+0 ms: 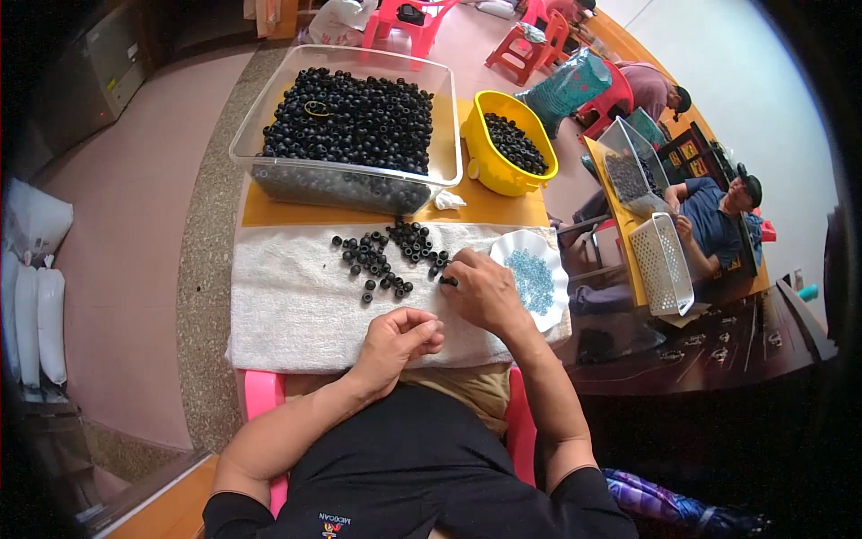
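Note:
Small black ring-shaped pieces (382,256) lie scattered on a white towel (287,305) spread over the table. My right hand (485,289) rests on the towel with its fingertips on one black piece at the right edge of the scatter. My left hand (400,340) sits nearer my body, fingers curled together; whether it holds a small piece cannot be seen. A white scalloped plate (555,260) with small light-blue pieces (530,280) lies just right of my right hand.
A clear plastic bin (269,175) full of black pieces stands behind the towel. A yellow tub (485,162) with more pieces sits to its right. Other people sit at a table at the right with a white basket (664,265). Pink stools stand behind.

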Tool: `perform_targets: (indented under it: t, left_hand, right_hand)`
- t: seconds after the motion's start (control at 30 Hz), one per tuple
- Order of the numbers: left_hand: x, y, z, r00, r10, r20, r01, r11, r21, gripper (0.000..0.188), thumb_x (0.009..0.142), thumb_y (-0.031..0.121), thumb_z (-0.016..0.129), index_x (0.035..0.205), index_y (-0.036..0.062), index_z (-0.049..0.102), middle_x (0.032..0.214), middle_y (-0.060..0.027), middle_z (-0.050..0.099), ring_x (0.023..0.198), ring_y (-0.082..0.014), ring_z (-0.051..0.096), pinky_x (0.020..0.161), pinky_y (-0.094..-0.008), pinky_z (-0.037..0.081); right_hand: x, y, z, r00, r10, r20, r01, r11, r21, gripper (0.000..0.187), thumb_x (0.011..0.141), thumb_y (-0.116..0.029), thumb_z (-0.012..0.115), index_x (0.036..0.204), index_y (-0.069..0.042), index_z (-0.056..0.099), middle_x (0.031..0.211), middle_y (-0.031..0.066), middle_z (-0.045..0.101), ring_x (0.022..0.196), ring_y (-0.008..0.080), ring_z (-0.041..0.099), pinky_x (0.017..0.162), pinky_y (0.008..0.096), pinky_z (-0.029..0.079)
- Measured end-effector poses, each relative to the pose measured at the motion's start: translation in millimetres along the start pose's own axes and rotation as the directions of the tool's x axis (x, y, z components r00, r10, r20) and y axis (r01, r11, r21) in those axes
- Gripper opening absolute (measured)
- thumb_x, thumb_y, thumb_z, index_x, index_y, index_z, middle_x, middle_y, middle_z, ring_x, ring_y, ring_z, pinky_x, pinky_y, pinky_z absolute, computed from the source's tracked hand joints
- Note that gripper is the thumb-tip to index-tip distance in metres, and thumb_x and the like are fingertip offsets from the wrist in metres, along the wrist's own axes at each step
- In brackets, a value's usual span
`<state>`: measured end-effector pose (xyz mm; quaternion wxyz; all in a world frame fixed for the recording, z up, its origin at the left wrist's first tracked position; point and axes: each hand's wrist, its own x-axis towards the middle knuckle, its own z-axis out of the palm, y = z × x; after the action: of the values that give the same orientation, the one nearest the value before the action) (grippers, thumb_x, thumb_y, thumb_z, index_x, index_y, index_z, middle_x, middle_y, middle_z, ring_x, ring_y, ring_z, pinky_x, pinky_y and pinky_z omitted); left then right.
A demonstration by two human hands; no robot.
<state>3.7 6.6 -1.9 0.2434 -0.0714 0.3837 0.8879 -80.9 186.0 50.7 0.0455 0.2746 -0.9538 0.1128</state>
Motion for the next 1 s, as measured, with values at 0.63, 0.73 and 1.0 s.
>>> perform_targets:
  t: [0.63, 0.73, 1.0]
  left_hand:
    - [-0.1, -1.0, 1.2, 0.998, 0.058, 0.019, -0.058, 0.998, -0.037, 0.019, 0.096, 0.013, 0.062, 0.110, 0.0012, 0.058, 0.097, -0.0066, 0.067, 0.087, -0.0125, 0.066, 0.080, -0.0279, 0.057]
    - [-0.4, -2.2, 0.3, 0.997, 0.070, 0.028, -0.070, 0.997, -0.019, 0.019, 0.095, 0.013, 0.062, 0.110, 0.0013, 0.058, 0.097, -0.0065, 0.067, 0.087, -0.0129, 0.067, 0.080, -0.0285, 0.057]
    - [-2.7, -0.6, 2.8, 0.998, 0.053, 0.030, -0.051, 0.997, -0.056, 0.018, 0.094, 0.008, 0.062, 0.110, 0.0012, 0.058, 0.099, -0.0086, 0.068, 0.087, -0.0157, 0.068, 0.080, -0.0300, 0.058]
  right_hand:
    - [-39.0, -20.7, -2.9, 0.989, -0.108, -0.104, 0.150, 0.740, 0.656, 0.021, 0.072, -0.001, 0.075, 0.091, -0.002, 0.066, 0.088, 0.0124, 0.067, 0.083, 0.0258, 0.067, 0.074, 0.0332, 0.053]
    - [-46.2, -20.8, 1.2, 0.992, -0.053, -0.114, 0.119, 0.693, 0.711, 0.022, 0.074, -0.001, 0.074, 0.094, -0.001, 0.066, 0.087, 0.0124, 0.067, 0.082, 0.0248, 0.067, 0.073, 0.0321, 0.052]
    - [-54.6, -30.2, 4.7, 0.965, -0.049, -0.260, 0.199, 0.780, 0.593, 0.028, 0.074, -0.002, 0.077, 0.101, -0.003, 0.068, 0.091, 0.0120, 0.069, 0.081, 0.0261, 0.066, 0.072, 0.0342, 0.053]
